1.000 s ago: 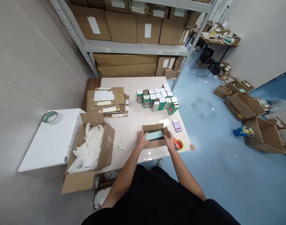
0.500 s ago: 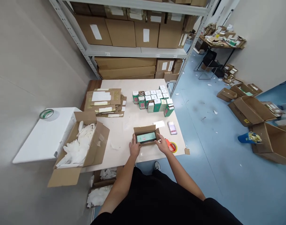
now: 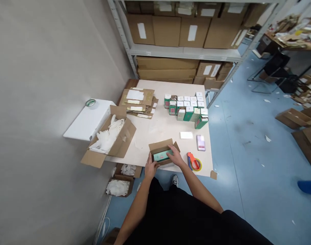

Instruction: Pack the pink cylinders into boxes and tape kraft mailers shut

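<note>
A small open cardboard box stands near the table's front edge, its flaps raised and its body slightly turned. Inside lies a mint-green box with small print on top. My left hand is closed around the carton's near left corner. Reaching over the carton's right side, my right hand has its fingers apart, with thumb and fingertips on the green box's right end; that end is partly hidden under the hand. To the right of this hand lie an orange-handled tape dispenser and a yellow tape roll.
Several green-and-white product boxes stand at the table's back right. A white card and a purplish card lie nearer. Flattened cardboard is stacked back left. A carton of white packing paper sits left; shelving rises behind.
My right hand has moved from the carton's right side onto the green box inside. The carton has turned slightly and come nearer the table's front edge. The view has swung left.
</note>
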A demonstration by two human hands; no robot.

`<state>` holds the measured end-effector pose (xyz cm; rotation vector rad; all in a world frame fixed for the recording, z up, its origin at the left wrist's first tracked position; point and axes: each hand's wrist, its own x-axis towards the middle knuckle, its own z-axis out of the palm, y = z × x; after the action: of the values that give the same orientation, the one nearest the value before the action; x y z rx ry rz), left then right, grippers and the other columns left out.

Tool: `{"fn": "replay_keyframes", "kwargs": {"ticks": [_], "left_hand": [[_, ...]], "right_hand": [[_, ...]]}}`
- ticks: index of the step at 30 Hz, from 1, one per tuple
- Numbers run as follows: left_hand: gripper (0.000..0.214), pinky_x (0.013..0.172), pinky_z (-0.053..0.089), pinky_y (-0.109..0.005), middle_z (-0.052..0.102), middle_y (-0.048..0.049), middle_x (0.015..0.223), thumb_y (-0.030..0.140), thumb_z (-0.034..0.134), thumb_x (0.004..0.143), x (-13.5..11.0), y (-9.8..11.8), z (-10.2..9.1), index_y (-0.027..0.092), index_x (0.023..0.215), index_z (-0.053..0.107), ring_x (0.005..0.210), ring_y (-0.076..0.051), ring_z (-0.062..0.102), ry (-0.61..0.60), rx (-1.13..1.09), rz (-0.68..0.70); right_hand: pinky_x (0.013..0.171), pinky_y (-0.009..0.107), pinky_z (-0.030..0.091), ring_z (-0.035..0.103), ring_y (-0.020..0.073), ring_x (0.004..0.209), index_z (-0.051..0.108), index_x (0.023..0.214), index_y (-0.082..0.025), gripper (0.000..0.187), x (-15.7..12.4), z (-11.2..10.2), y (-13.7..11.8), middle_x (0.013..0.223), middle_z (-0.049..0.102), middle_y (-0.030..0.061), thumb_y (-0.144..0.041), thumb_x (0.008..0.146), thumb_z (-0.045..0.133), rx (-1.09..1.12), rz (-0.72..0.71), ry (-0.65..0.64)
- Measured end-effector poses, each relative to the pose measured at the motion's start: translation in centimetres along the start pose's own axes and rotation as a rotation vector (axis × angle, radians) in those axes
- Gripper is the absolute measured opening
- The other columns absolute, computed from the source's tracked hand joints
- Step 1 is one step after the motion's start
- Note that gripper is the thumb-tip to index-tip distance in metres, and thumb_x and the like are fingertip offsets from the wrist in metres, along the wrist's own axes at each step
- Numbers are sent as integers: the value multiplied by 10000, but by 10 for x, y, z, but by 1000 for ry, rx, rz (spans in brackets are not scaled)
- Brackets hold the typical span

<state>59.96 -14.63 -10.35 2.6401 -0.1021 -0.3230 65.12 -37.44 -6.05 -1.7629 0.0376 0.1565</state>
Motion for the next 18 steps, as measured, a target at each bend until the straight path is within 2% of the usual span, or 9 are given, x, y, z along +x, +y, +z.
{"fn": "replay_keyframes", "kwargs": {"ticks": [3, 6, 10, 13, 18], "left_hand": [[64, 1208, 427, -495, 278, -22, 1715, 296, 737, 872, -16, -10, -13, 238, 882, 763, 1538, -347, 344, 68, -51, -37], [91, 1214, 425, -487, 331, -18, 1692, 318, 711, 895, -28, -22, -27, 256, 924, 771, 1531, -341, 358, 136, -75, -91], [166, 1140, 497, -480, 332, -26, 1692, 364, 652, 941, -35, -48, -41, 258, 977, 775, 1427, -352, 504, 206, -84, -205], [205, 1071, 542, -472, 301, -30, 1705, 403, 635, 957, -33, -70, -53, 260, 998, 776, 1340, -348, 585, 248, -78, -262], [248, 910, 603, -412, 219, -21, 1733, 410, 583, 994, -26, -100, -81, 252, 1032, 770, 1238, -319, 656, 291, -61, -300]], "right_hand": [[1206, 506, 378, 502, 314, 1419, 675, 1372, -323, 577, 20, 20, -14, 1488, 602, 40, -345, 799, 730, 4, -27, -86], [1198, 502, 392, 526, 306, 1392, 677, 1369, -337, 556, 37, 50, -31, 1472, 614, 29, -357, 815, 723, -14, -60, -180], [1195, 500, 404, 539, 302, 1385, 662, 1391, -336, 549, 55, 101, -58, 1483, 602, 31, -335, 844, 694, -66, -140, -315], [1203, 498, 400, 538, 312, 1389, 680, 1372, -316, 525, 73, 142, -79, 1490, 598, 47, -340, 848, 705, -89, -203, -351], [1212, 486, 397, 506, 288, 1420, 681, 1359, -278, 483, 132, 208, -109, 1498, 587, 69, -296, 876, 675, -203, -381, -360]]}}
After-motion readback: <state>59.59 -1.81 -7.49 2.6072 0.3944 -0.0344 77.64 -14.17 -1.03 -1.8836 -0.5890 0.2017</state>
